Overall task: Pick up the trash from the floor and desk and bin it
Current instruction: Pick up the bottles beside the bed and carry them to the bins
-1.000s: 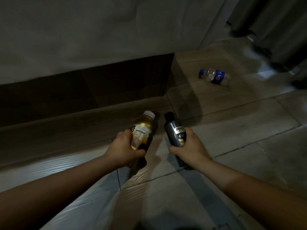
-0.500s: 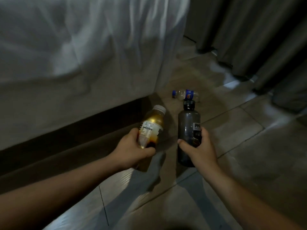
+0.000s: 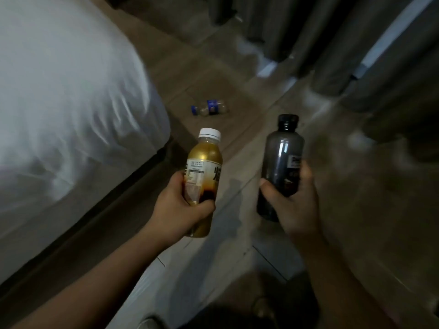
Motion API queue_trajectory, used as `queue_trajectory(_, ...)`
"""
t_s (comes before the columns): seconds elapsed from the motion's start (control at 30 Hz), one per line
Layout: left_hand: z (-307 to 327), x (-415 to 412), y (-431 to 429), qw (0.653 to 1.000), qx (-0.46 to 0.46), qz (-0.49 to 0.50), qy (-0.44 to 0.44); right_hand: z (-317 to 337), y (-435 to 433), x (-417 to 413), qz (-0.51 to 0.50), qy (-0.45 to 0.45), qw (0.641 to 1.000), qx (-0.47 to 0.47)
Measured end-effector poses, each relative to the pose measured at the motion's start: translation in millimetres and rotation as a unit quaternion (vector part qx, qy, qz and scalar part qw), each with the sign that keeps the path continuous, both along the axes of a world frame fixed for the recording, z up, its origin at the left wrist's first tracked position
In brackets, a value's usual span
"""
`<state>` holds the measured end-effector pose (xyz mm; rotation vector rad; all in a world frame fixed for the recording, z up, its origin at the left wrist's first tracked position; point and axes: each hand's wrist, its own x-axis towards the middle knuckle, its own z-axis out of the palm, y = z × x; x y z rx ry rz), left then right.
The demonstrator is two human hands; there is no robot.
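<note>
My left hand (image 3: 177,207) grips a gold bottle (image 3: 204,162) with a white cap and a pale label, held upright above the floor. A dark smoky bottle (image 3: 280,160) with a black cap is upright in my right hand (image 3: 292,200), which is wrapped round its lower half. The two bottles are side by side, a hand's width apart. Farther off on the tiled floor lies a clear plastic bottle (image 3: 210,107) with a blue cap and blue label, on its side near the bed's corner.
A bed with white sheets (image 3: 66,110) and a dark wooden base (image 3: 99,224) fills the left side. Grey curtains (image 3: 332,43) hang at the back right. Tiled floor (image 3: 380,210) runs between them. My foot (image 3: 263,307) shows at the bottom edge.
Both hands have risen from near the floor with their bottles, now held upright. The view has swung up, so the bed and curtains show more and the blue-label bottle sits nearer the middle.
</note>
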<state>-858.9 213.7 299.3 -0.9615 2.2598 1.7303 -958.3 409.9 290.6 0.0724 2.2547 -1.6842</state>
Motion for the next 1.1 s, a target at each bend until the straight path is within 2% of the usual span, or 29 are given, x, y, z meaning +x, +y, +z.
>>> queue_trajectory(0.13,113,0,14,0.999,-0.029,-0.034,0.019,107,16,24,0.032,0.001,0.999,-0.015)
queue_trajectory(0.37,335,7,16,0.996,-0.042,-0.022,0.076,337,4,30,0.032,0.044,0.997,-0.052)
queue_trajectory(0.6,551,2,-4,0.974,-0.112,-0.023,0.194,551,-18,22,0.036,0.160,0.984,-0.075)
queue_trajectory(0.77,681,11,-30,0.943,-0.136,0.008,0.305,691,-34,25,0.057,0.275,0.955,-0.094)
queue_trajectory(0.9,769,37,-58,0.911,-0.148,0.012,0.384,790,-48,51,0.087,0.343,0.924,-0.146)
queue_trajectory(1.1,868,101,-82,0.872,-0.158,0.013,0.463,890,-78,96,0.151,0.394,0.880,-0.217)
